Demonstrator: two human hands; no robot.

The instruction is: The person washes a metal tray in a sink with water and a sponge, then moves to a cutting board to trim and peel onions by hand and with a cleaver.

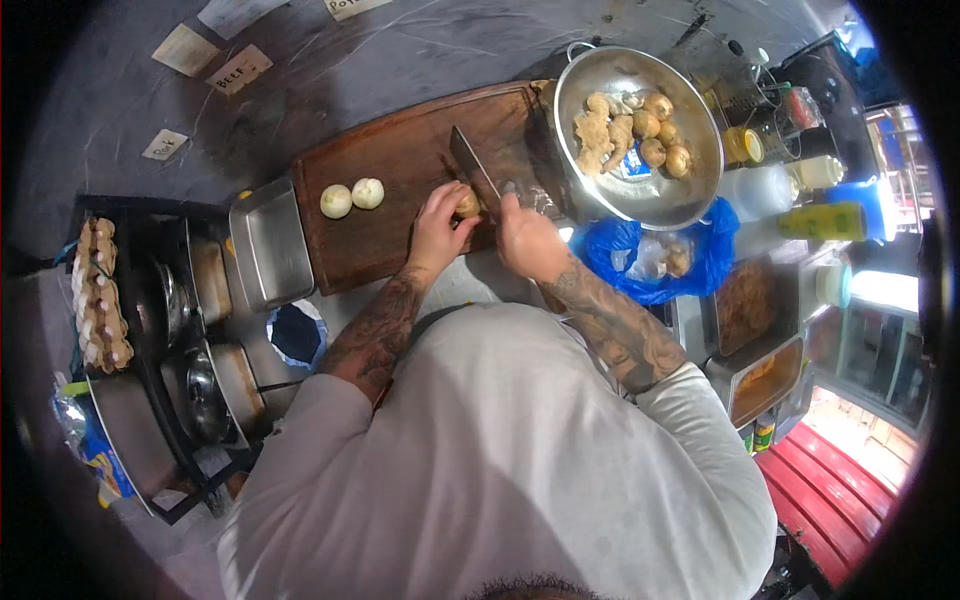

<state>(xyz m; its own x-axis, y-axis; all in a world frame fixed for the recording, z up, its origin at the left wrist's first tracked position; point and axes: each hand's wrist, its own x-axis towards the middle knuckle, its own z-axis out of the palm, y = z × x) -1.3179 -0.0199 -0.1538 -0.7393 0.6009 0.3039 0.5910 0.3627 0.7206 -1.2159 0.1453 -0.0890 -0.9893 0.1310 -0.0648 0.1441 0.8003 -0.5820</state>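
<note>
On the wooden cutting board [390,240], my left hand [438,228] is closed on a brown onion [467,204]. My right hand [530,238] grips the handle of a large knife [472,165], its blade slanting up and left, just beside the onion. Two peeled onions [351,198] lie side by side on the left part of the board. To the right of my right hand some onion skins [540,200] appear on the board, partly blurred.
A steel bowl [640,205] with ginger and several onions stands at the board's right, above a blue plastic bag [612,236]. An empty metal tray [271,245] touches the board's left side. Egg cartons [100,295] are far left; bottles [822,222] and food trays [765,385] stand right.
</note>
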